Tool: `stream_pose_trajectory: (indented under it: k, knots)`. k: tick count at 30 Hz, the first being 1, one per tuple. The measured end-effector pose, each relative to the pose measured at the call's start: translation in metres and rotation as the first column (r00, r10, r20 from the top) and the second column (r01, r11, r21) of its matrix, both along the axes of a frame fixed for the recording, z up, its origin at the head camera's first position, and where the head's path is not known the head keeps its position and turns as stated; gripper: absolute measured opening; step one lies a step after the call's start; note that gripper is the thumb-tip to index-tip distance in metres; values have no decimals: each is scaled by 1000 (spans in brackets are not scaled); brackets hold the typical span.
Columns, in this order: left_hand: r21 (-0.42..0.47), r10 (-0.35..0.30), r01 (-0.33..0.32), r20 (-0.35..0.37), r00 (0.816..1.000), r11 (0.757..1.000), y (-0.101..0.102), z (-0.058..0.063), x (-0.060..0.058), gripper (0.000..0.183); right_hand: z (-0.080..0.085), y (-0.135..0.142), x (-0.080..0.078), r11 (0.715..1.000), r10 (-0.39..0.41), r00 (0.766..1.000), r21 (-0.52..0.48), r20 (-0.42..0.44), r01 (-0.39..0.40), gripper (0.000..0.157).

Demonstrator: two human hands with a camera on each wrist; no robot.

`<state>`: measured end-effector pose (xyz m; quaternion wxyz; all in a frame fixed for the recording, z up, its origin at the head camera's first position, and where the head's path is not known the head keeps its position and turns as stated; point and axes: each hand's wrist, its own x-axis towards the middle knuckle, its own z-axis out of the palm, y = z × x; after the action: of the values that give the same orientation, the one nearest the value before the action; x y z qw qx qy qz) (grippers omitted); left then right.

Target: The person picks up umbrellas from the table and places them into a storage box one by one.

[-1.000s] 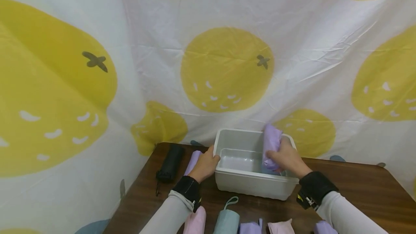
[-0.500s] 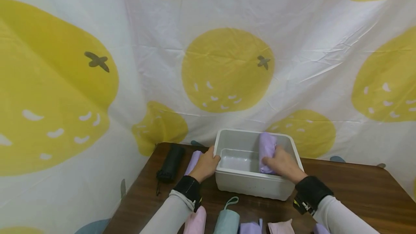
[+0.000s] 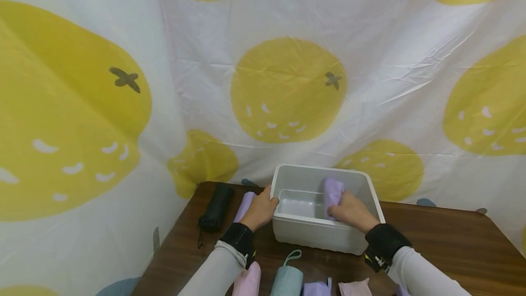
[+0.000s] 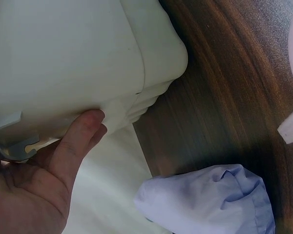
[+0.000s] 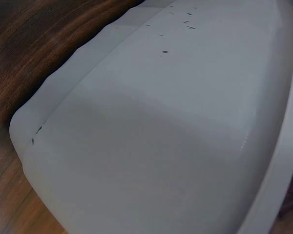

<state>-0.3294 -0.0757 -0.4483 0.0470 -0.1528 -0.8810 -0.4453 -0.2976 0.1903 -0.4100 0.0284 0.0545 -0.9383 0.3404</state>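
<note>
A light grey plastic bin (image 3: 320, 236) stands on the table. My left hand (image 3: 260, 209) grips its left rim; in the left wrist view, fingers (image 4: 83, 131) lie against the outer wall. My right hand (image 3: 354, 212) reaches over the front rim and holds a purple folded umbrella (image 3: 332, 190) inside the bin, towards its right half. The umbrella's lower end is hidden by the front wall. The right wrist view is mostly filled by the bin's outer wall (image 5: 151, 131). Beside my left hand lies another lilac folded umbrella (image 3: 245, 205).
A black folded umbrella (image 3: 217, 207) lies at the table's left. Along the near edge are a pink one (image 3: 248, 280), a teal one with a loop (image 3: 286, 281), a purple one (image 3: 316, 288) and a pale pink item (image 3: 355, 288). A fruit-print curtain (image 3: 287, 90) hangs behind the wooden table (image 3: 444, 241).
My right hand has lowered the purple folded umbrella into the bin and shifted it left. My left hand keeps its grip on the rim.
</note>
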Motion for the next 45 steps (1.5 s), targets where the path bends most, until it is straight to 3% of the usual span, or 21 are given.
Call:
stream_pose_trajectory:
  k: [5,8,12,13,20,25,28,32,34,37,45]
  knots:
    - [-3,-3,3,-10,1000,1000,-2,-3,0,52,-18,4,-14,999,-1,1000,33,11,0,35]
    - [1,-6,6,-14,1000,1000,-2,-4,-1,51,-45,17,-36,998,17,1000,59,-11,-16,41]
    - [9,-12,12,-11,1000,1000,-3,-4,-3,52,-66,27,-53,995,32,999,100,-32,-29,44]
    - [7,-14,14,-9,1000,1000,-3,-4,-3,52,-65,26,-52,994,30,999,106,-29,-27,43]
    - [-7,-18,18,-14,1000,1000,-4,-7,-7,54,-15,-2,-13,991,-12,999,133,40,7,33]
    - [-2,-14,14,4,1000,1000,-6,-8,-8,54,-6,-9,-7,987,-8,1000,158,26,3,28]
    - [-9,-13,13,9,1000,1000,-7,-7,-6,55,-23,-1,-23,988,7,1000,154,13,-9,30]
    - [-18,-11,11,1,1000,1000,-8,-5,-5,56,-22,-3,-22,988,23,1000,153,14,-25,26]
    - [-15,-11,11,0,1000,1000,-8,-4,-4,56,-8,-9,-11,987,16,999,156,41,-22,23]
    - [-14,-11,11,1,1000,1000,-8,-4,-4,55,-12,-7,-13,987,29,999,159,36,-35,23]
    - [-9,-12,11,-4,1000,1000,-9,-5,-4,55,-66,15,-55,981,65,998,182,9,-66,28]
